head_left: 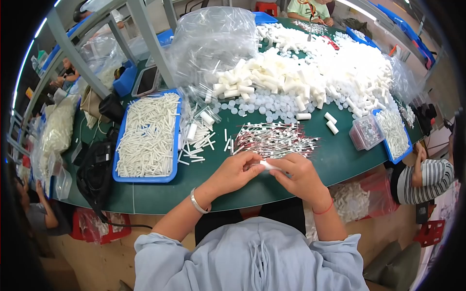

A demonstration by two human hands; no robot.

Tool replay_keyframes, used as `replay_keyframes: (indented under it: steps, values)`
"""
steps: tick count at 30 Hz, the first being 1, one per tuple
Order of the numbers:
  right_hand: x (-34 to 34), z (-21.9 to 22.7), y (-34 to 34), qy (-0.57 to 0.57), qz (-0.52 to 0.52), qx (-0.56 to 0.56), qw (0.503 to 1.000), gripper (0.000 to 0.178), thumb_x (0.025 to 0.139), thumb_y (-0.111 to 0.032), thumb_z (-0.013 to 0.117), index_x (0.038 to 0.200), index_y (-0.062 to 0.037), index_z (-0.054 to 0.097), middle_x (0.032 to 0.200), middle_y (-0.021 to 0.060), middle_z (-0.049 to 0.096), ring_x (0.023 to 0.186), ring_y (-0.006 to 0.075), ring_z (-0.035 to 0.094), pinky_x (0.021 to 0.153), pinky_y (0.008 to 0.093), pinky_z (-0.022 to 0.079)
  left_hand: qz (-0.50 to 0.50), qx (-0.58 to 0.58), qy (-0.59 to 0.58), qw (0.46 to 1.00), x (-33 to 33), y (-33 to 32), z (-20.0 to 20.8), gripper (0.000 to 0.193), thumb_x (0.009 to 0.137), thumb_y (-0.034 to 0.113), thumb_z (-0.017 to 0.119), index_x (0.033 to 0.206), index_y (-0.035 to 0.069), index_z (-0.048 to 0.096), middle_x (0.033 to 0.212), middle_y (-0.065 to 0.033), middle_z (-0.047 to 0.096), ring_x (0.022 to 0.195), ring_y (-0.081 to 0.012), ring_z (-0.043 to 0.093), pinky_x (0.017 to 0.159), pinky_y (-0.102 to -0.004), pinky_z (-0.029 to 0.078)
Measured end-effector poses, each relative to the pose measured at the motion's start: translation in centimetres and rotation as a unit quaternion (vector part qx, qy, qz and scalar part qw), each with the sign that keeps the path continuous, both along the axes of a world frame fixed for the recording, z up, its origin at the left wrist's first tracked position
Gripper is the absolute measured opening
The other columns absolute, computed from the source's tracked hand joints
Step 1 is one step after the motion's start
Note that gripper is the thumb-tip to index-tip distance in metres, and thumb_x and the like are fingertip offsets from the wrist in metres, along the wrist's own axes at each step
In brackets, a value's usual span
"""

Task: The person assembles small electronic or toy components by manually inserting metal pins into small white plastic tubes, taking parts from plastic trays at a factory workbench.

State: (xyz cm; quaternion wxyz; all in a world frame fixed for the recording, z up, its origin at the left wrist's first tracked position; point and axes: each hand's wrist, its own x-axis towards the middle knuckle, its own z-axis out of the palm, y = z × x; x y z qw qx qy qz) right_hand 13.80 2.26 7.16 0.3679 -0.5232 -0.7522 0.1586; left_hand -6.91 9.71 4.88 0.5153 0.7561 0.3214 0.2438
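In front of my body, my left hand (232,173) and my right hand (300,177) meet over the near edge of the table. Between their fingertips they pinch a small white cylinder (268,166), partly hidden by the fingers. Just beyond the hands lies a pile of thin red and white wires with small white ends (276,138). Several thick white cylinders (304,116) rest past that pile. To the left, a blue tray (145,179) holds many thin white sticks (148,136), and more loose sticks (199,140) are scattered beside it.
A large heap of white cylinders (291,72) covers the far table, with translucent discs (272,104) along its front. Clear plastic bags (208,39) stand behind. A clear tub (366,132) and another blue tray (402,157) sit right. A black bag (95,167) lies left. Other people sit around.
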Motion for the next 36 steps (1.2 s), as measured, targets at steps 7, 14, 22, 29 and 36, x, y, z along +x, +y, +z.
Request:
replay_keyframes:
  steps: [7,14,22,29,36]
  values:
    - [-1.1,0.2,0.0,-0.013,0.072,0.001,0.997,0.034,0.076,-0.002,0.068,0.109,-0.0048,0.061,0.088,0.0137,0.064,0.076,0.0309,0.061,0.07,0.0386,0.05,-0.018,0.031,0.019,0.999,1.4,-1.1,0.7,0.035,0.088,0.036,0.063,0.103,0.004,0.066,0.085,-0.0119,0.067,0.069,-0.0273,0.06,0.066,-0.0341,0.048]
    - [-0.5,1.7,-0.8,0.082,0.013,-0.168,0.982,0.054,0.074,-0.008,0.076,0.124,-0.0038,0.056,0.098,0.0131,0.066,0.093,0.0267,0.064,0.079,0.0361,0.051,-0.017,-0.275,-0.064,0.959,1.7,-1.0,-0.2,0.033,0.091,0.033,0.054,0.097,0.002,0.064,0.069,0.0013,0.056,0.061,-0.0078,0.05,0.053,-0.0207,0.038]
    - [0.0,-3.7,-0.7,0.33,0.095,-0.108,0.933,0.03,0.081,-0.013,0.074,0.107,-0.0006,0.066,0.125,0.014,0.058,0.113,0.024,0.057,0.095,0.0359,0.046,0.025,-0.133,-0.053,0.989,2.8,-3.7,-0.3,0.042,0.099,0.039,0.043,0.093,0.002,0.06,0.07,-0.0015,0.053,0.062,-0.0106,0.048,0.053,-0.0267,0.037]
    - [-2.0,-3.6,-1.3,0.58,0.178,-0.324,0.726,0.042,0.092,-0.02,0.064,0.126,0.0023,0.053,0.127,0.0128,0.055,0.111,0.023,0.058,0.088,0.0382,0.056,-0.007,-0.216,-0.07,0.974,2.7,-4.3,-0.3,0.048,0.101,0.039,0.039,0.084,-0.002,0.057,0.074,-0.006,0.058,0.066,-0.0126,0.052,0.058,-0.0291,0.042]
    - [-2.2,-3.8,-2.2,0.582,0.166,-0.333,0.723,0.047,0.089,-0.021,0.068,0.126,0.002,0.052,0.132,0.017,0.053,0.113,0.0245,0.058,0.089,0.0404,0.055,0.014,-0.224,-0.109,0.969,3.1,-4.9,-1.0,0.036,0.097,0.03,0.042,0.073,0.006,0.053,0.063,0.0027,0.047,0.055,-0.0051,0.038,0.047,-0.0232,0.028]
